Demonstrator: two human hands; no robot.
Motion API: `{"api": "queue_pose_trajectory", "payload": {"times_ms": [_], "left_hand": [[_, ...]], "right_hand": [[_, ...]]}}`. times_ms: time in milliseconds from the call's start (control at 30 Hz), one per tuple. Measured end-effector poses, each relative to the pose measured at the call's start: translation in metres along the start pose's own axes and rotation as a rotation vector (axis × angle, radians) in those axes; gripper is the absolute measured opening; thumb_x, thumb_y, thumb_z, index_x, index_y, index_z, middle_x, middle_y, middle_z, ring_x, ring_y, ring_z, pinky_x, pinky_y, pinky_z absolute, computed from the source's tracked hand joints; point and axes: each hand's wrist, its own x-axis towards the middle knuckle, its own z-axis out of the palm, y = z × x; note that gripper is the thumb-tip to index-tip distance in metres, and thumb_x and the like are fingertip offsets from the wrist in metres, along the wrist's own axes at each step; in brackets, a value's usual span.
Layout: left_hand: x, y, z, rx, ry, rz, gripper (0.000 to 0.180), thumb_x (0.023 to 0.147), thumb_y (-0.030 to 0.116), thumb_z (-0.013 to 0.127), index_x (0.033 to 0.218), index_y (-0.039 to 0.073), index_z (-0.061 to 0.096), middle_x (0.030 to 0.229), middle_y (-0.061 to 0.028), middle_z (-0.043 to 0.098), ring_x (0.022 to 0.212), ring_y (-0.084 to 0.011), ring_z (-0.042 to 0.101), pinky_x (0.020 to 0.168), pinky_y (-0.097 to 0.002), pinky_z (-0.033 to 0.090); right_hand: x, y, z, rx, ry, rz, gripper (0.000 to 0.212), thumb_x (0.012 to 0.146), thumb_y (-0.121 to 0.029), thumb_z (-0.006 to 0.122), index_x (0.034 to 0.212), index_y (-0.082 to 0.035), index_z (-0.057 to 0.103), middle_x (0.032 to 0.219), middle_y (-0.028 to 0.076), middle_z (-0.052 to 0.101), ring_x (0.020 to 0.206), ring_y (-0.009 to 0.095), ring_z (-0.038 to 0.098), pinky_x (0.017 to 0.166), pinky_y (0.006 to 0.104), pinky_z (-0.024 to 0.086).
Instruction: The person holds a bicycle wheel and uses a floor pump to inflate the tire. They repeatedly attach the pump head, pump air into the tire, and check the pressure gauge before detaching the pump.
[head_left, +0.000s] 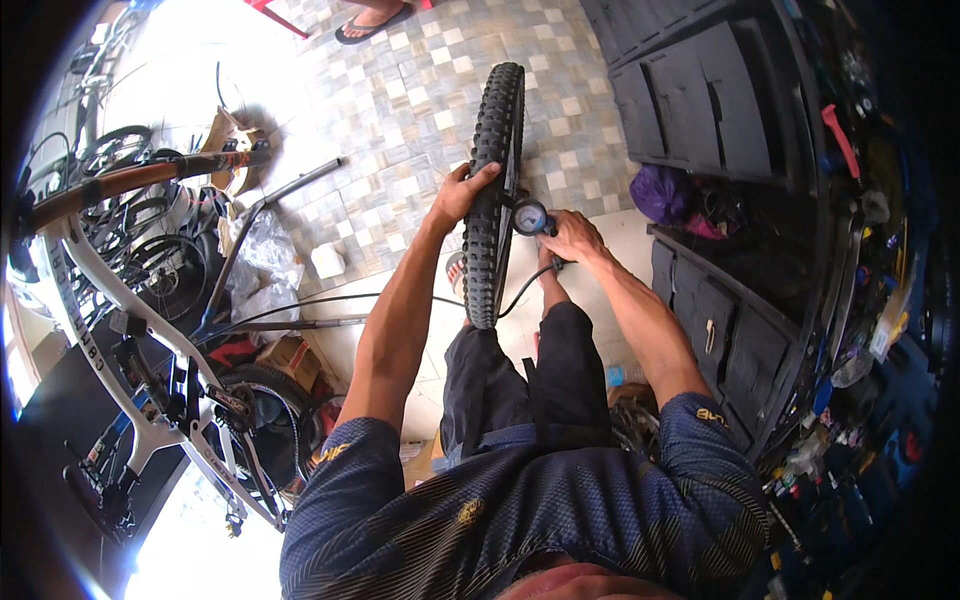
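Observation:
A bicycle wheel with a black knobbly tyre [483, 240] stands upright in front of my legs, seen nearly edge-on. My left hand [466, 190] grips the tyre from its left side, fingers wrapped round the tread and thumb across the top. To the right of the wheel, my right hand [572, 238] is closed round a tyre inflator with a round dial gauge [530, 217]. The gauge lies close against the wheel's side; its joint with the valve is hidden. A black air hose [522, 287] curves down from near my right hand and passes behind the tyre toward the left.
At left hangs a white bicycle frame [150, 300], with several wheels and clear plastic bags [268, 250] beyond it. Dark cabinets [700, 110] line the right, holding a purple bundle [662, 195]. Another person's foot in a flip-flop [375, 24] is at the far edge.

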Motion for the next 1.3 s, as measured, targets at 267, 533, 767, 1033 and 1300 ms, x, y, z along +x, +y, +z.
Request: {"api": "queue_pose_trajectory", "payload": {"times_ms": [267, 533, 767, 1033, 1300], "left_hand": [[-0.078, 0.011, 0.022, 0.513, 0.336, 0.176, 0.065, 0.072, 0.031, 0.080, 0.107, -0.011, 0.045, 0.104, -0.0292, 0.053, 0.098, -0.0476, 0.056, 0.089, -0.0528, 0.048], [-0.079, 0.011, 0.023, 0.659, 0.412, 0.131, 0.059, 0.071, 0.033, 0.080, 0.103, -0.002, 0.045, 0.102, -0.0242, 0.056, 0.098, -0.0421, 0.059, 0.085, -0.0515, 0.049], [-0.078, 0.014, 0.016, 0.668, 0.312, 0.068, 0.059, 0.070, 0.036, 0.079, 0.103, -0.003, 0.049, 0.102, -0.0263, 0.062, 0.094, -0.0436, 0.064, 0.083, -0.0514, 0.052], [-0.079, 0.020, 0.020, 0.680, 0.276, 0.062, 0.062, 0.070, 0.037, 0.079, 0.104, -0.003, 0.047, 0.101, -0.0283, 0.064, 0.092, -0.0456, 0.066, 0.082, -0.0521, 0.053], [-0.074, 0.015, 0.020, 0.665, 0.288, 0.075, 0.060, 0.070, 0.037, 0.078, 0.102, -0.003, 0.047, 0.098, -0.0273, 0.063, 0.090, -0.0448, 0.065, 0.081, -0.0521, 0.052]], "right_hand": [[0.004, -0.023, -0.003, 0.000, -0.055, 0.088, 0.042, 0.084, -0.041, 0.072, 0.112, -0.010, 0.074, 0.104, 0.020, 0.075, 0.102, 0.041, 0.070, 0.089, 0.0484, 0.056], [0.005, -0.023, 0.002, -0.034, -0.066, 0.084, 0.041, 0.085, -0.045, 0.071, 0.107, -0.010, 0.075, 0.104, 0.019, 0.075, 0.101, 0.040, 0.071, 0.088, 0.0483, 0.057], [0.001, -0.022, -0.007, -0.019, -0.094, 0.070, 0.040, 0.085, -0.043, 0.070, 0.107, -0.010, 0.075, 0.105, 0.019, 0.075, 0.101, 0.040, 0.071, 0.089, 0.0478, 0.057], [-0.002, -0.017, -0.009, -0.010, -0.083, 0.075, 0.038, 0.086, -0.040, 0.070, 0.108, -0.009, 0.075, 0.096, 0.018, 0.075, 0.096, 0.039, 0.072, 0.088, 0.0468, 0.057], [0.006, -0.008, -0.003, -0.036, -0.042, 0.050, 0.035, 0.087, -0.038, 0.069, 0.103, -0.008, 0.074, 0.080, 0.015, 0.076, 0.085, 0.036, 0.074, 0.084, 0.0454, 0.057]]}}
